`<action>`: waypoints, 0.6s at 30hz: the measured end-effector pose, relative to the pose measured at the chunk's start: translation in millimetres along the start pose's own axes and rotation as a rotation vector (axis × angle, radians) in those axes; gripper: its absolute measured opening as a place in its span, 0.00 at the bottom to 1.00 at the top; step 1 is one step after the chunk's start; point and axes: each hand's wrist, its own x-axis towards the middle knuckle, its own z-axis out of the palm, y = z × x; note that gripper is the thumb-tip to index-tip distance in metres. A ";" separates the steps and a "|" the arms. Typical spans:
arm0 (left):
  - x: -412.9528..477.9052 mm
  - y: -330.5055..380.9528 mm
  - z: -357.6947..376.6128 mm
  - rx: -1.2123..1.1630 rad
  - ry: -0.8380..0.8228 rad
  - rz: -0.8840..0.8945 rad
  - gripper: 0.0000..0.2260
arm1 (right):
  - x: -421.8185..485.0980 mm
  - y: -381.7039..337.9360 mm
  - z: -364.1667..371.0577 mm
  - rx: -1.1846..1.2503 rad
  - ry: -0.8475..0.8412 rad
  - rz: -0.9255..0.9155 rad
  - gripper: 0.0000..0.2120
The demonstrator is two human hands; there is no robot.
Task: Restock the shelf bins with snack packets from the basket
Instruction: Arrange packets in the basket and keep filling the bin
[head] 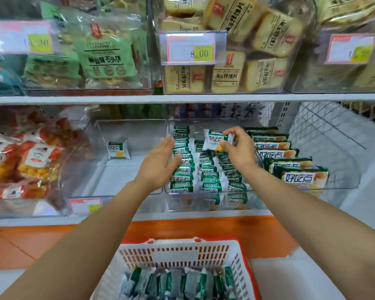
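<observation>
Stocked with green-and-silver snack packets [175, 282] standing on end, a white slotted basket [178, 249] sits below a shop shelf [95, 221] as a person leans in with both bare arms to refill it. The right-hand grip [239, 148] pinches a single green packet [214, 140] between thumb and fingertips, holding it just above the middle clear bin [206, 124]. The left-hand grip [160, 163] is spread flat, fingers straight, its palm edge against the left side of the packed rows [206, 174] inside that bin, apparently steadying them. By the look of it, the job is well under way but far from over: the middle bin already holds several tidy rows from front wall to about halfway back, with bare space behind them, while the basket appears to hold a good many packets yet. The neighbouring bin to the left [126, 180] contains only one lone packet [118, 150] of the same brand, leaning near its back, and would seem to need filling as well. To the right, larger packs [299, 169] of the same brand stand in a line in a third bin.
</observation>
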 end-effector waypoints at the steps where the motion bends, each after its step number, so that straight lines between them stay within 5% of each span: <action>1: 3.8 -5.7 0.4 -0.011 -0.015 0.008 0.30 | 8.2 2.6 7.1 -0.040 0.012 0.006 0.09; 6: 9.0 -23.8 5.9 -0.192 -0.009 0.058 0.37 | 40.3 20.0 42.5 -0.223 -0.023 0.071 0.10; 12: 8.3 -32.2 13.2 -0.230 0.029 0.104 0.34 | 58.7 21.6 75.0 -0.108 0.028 -0.002 0.08; 18: 9.3 -32.9 14.9 -0.266 0.037 0.107 0.32 | 74.5 31.9 85.9 -0.243 -0.038 0.000 0.07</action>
